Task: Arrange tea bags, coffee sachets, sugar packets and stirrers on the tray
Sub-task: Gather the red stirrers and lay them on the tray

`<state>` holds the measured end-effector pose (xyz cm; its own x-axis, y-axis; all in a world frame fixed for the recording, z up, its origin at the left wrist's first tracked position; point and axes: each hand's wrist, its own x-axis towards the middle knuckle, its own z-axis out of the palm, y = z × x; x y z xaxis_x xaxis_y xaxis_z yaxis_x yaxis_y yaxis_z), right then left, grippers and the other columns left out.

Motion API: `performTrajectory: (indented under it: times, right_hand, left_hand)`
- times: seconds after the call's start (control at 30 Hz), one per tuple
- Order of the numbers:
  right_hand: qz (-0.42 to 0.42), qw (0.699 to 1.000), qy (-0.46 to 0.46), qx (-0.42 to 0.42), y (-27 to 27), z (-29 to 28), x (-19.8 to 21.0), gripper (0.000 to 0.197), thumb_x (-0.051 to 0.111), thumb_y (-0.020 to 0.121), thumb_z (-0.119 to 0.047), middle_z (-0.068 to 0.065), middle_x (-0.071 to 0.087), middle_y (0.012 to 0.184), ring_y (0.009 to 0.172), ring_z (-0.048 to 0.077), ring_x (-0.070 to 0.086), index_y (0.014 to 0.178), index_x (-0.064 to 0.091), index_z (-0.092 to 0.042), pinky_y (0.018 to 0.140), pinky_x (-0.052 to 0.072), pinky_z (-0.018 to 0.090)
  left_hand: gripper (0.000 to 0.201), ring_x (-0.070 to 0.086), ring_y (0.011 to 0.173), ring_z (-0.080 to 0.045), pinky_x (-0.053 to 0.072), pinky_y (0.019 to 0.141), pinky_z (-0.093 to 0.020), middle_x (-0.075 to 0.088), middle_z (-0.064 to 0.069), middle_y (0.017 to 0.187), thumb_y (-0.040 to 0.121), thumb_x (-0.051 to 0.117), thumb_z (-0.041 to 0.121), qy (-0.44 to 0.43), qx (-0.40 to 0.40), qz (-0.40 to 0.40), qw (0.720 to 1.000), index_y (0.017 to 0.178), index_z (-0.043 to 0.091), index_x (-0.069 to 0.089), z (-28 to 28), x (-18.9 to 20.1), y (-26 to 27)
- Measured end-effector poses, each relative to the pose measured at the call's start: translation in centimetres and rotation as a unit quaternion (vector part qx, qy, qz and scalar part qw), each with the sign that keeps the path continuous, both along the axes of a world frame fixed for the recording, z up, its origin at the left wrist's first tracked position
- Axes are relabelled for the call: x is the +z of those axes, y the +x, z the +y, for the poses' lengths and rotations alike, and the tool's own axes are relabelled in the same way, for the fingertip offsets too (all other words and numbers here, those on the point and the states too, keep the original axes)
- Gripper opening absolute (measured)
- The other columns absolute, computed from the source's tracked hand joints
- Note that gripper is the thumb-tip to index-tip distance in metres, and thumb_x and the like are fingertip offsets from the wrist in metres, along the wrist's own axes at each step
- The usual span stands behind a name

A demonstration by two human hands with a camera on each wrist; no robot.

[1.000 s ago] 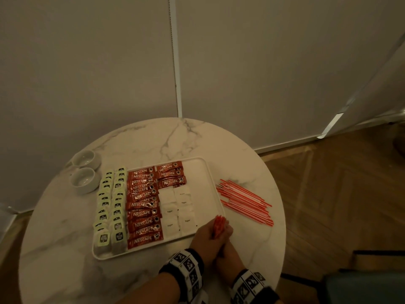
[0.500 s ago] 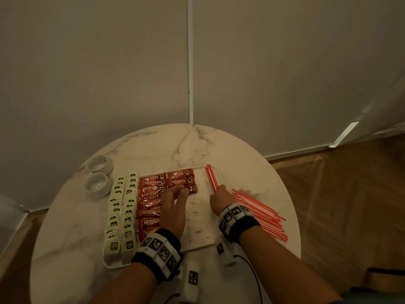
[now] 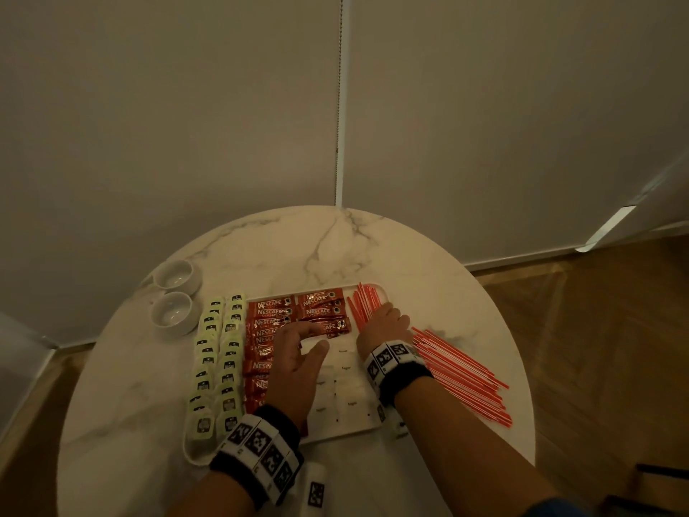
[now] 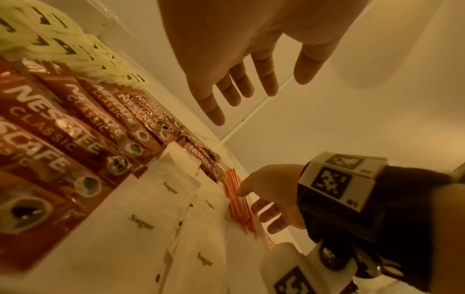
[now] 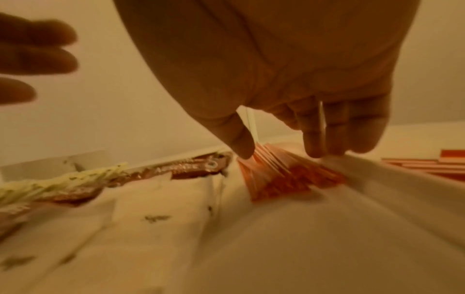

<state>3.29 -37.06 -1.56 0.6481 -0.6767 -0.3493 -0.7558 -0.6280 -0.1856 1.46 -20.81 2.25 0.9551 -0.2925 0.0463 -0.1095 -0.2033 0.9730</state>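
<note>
A white tray (image 3: 335, 434) holds rows of green tea bags (image 3: 218, 360), red coffee sachets (image 3: 272, 315) and white sugar packets (image 3: 346, 386). A bundle of red stirrers (image 3: 363, 302) lies fanned out at the tray's far right corner. My right hand (image 3: 384, 317) is down on the stirrers (image 5: 281, 179), thumb on one side and curled fingers on the other. My left hand (image 3: 304, 339) hovers over the sachets and sugar packets, fingers relaxed, holding nothing. In the left wrist view that left hand (image 4: 251, 89) is spread with nothing in it.
Many more loose stirrers (image 3: 462, 375) lie on the round marble table (image 3: 112, 386) right of the tray. Two small white bowls (image 3: 173, 292) stand at the far left. A wall is close behind the table, and wooden floor lies to the right.
Both hands held the stirrer bundle upright at the tray's near right corner. My right hand has carried it to the far right corner and laid it down; my left hand moved over the sachets.
</note>
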Motion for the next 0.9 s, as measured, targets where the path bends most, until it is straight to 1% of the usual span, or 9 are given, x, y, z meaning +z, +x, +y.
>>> performTrajectory:
  times: [0.1,0.13,0.2,0.27,0.47,0.57,0.63,0.77,0.9]
  right_hand:
    - [0.01,0.998,-0.022,0.053,-0.7,0.2,-0.3,0.066,0.04,0.093,-0.02,0.014,0.026,0.15,0.137,0.034,0.026,0.149,0.01,-0.007,0.108,0.028,0.05]
    - [0.021,0.996,-0.012,0.084,-0.9,0.2,-0.5,0.07,0.038,0.093,-0.018,0.013,0.013,0.157,0.144,0.035,0.012,0.152,0.002,-0.011,0.113,0.019,0.054]
    - [0.033,0.989,0.015,0.147,-1.3,0.0,-1.2,0.076,0.035,0.093,-0.015,0.005,-0.014,0.16,0.146,0.033,-0.015,0.151,-0.013,-0.022,0.115,0.001,0.06]
    - [0.049,0.982,0.039,0.18,-1.5,-0.3,-1.8,0.074,0.032,0.096,-0.018,0.0,-0.025,0.157,0.143,0.03,-0.024,0.149,-0.019,-0.027,0.113,-0.007,0.061]
    - [0.092,0.976,0.097,0.17,-0.9,-0.6,-2.1,0.064,0.02,0.1,-0.042,-0.005,-0.029,0.155,0.143,0.026,-0.026,0.149,-0.019,-0.026,0.112,-0.011,0.061]
    - [0.074,0.978,0.12,0.15,-0.8,-0.6,-1.6,0.063,0.014,0.1,-0.047,-0.006,-0.026,0.156,0.144,0.023,-0.024,0.15,-0.018,-0.025,0.112,-0.009,0.06]
    - [0.07,0.978,0.122,0.153,-1.4,-0.6,-1.6,0.063,0.018,0.101,-0.042,-0.005,-0.026,0.156,0.144,0.023,-0.023,0.15,-0.018,-0.024,0.113,-0.009,0.059]
    - [0.098,0.97,0.092,0.2,-3.7,-0.9,-2.1,0.076,0.034,0.096,-0.019,-0.002,-0.028,0.156,0.144,0.025,-0.022,0.149,-0.02,-0.022,0.115,-0.007,0.056]
    - [0.097,0.968,0.081,0.217,-4.3,-1.0,-1.8,0.079,0.036,0.094,-0.013,-0.002,-0.028,0.156,0.144,0.026,-0.022,0.149,-0.021,-0.022,0.115,-0.007,0.057]
  left_hand:
    - [0.015,0.048,0.101,0.007,0.037,0.077,0.001,0.049,0.0,0.112,0.088,0.058,0.009,-0.021,-0.01,-0.014,1.0,0.103,0.013,0.059,-0.2,0.1,-0.3]
    - [0.018,0.048,0.101,0.007,0.038,0.078,0.0,0.049,0.001,0.113,0.086,0.058,0.015,-0.027,-0.014,-0.014,0.999,0.103,0.014,0.059,-0.2,0.1,-0.5]
    - [0.023,0.048,0.102,0.006,0.038,0.079,-0.001,0.049,0.003,0.112,0.08,0.054,0.021,-0.024,-0.025,-0.014,0.999,0.101,0.018,0.059,-0.3,0.1,-0.7]
    - [0.021,0.047,0.103,0.007,0.037,0.08,-0.001,0.049,0.004,0.112,0.079,0.054,0.021,-0.013,-0.037,-0.015,0.999,0.099,0.022,0.059,-0.3,0.0,-0.8]
    - [0.019,0.044,0.107,0.01,0.032,0.081,0.003,0.047,0.004,0.117,0.079,0.053,0.024,0.015,-0.061,-0.017,0.998,0.096,0.025,0.06,-0.2,-0.3,-0.8]
    - [0.019,0.044,0.107,0.009,0.032,0.081,0.003,0.046,0.004,0.117,0.079,0.054,0.024,0.014,-0.062,-0.012,0.998,0.096,0.025,0.06,-0.2,-0.2,-0.8]
    - [0.019,0.044,0.108,0.009,0.033,0.081,0.003,0.046,0.006,0.117,0.078,0.054,0.024,0.009,-0.057,-0.01,0.998,0.096,0.024,0.061,0.0,-0.1,-0.8]
    - [0.019,0.044,0.105,0.012,0.035,0.079,0.002,0.046,0.003,0.116,0.078,0.053,0.019,-0.004,-0.049,-0.019,0.999,0.095,0.021,0.061,0.4,0.1,-0.9]
    - [0.019,0.044,0.105,0.013,0.04,0.08,-0.006,0.045,0.008,0.116,0.077,0.052,0.019,-0.003,-0.045,-0.017,0.999,0.094,0.023,0.061,0.5,-0.2,-1.1]
